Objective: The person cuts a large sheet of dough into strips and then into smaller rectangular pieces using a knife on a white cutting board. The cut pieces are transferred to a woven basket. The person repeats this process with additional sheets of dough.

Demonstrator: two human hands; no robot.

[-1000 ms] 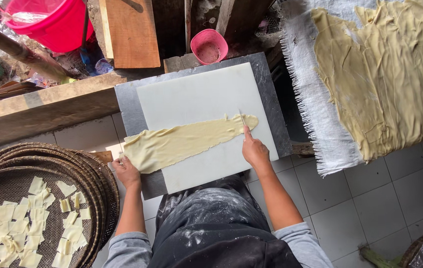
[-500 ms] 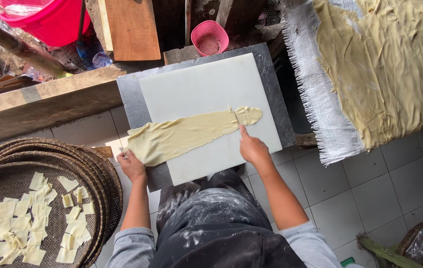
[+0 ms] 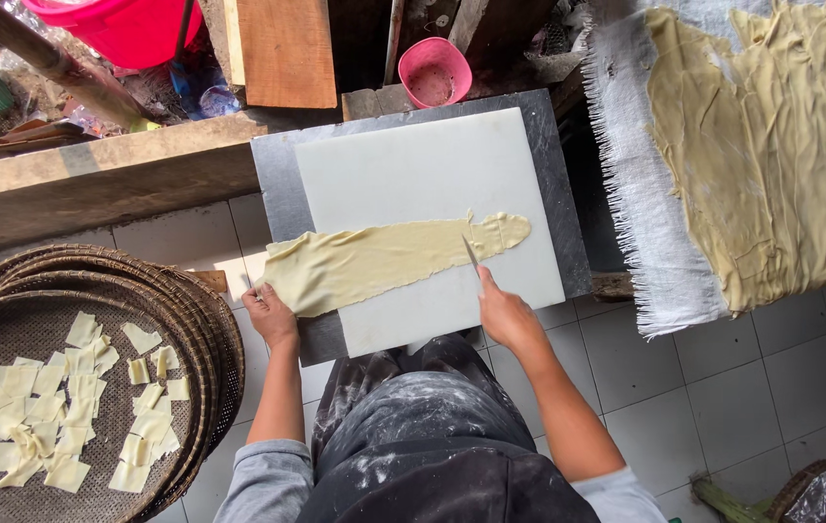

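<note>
A long strip of pale yellow dough (image 3: 384,260) lies across a white cutting board (image 3: 413,165) on a grey slab (image 3: 273,194). My right hand (image 3: 505,315) grips a small knife (image 3: 472,257) whose blade rests on the strip near its right end. My left hand (image 3: 270,315) holds down the strip's wide left end at the slab's edge. My dark, flour-dusted apron (image 3: 423,426) shows below the board.
Stacked woven trays (image 3: 195,320) at lower left hold several cut dough squares (image 3: 74,397). Large dough sheets (image 3: 771,145) lie on a white fringed cloth (image 3: 626,194) at right. A pink cup (image 3: 434,73), a wooden plank (image 3: 287,48) and a pink tub (image 3: 127,29) stand behind.
The knife in my right hand has shifted left along the strip, from its right tip toward the middle. My left hand stays on the left end.
</note>
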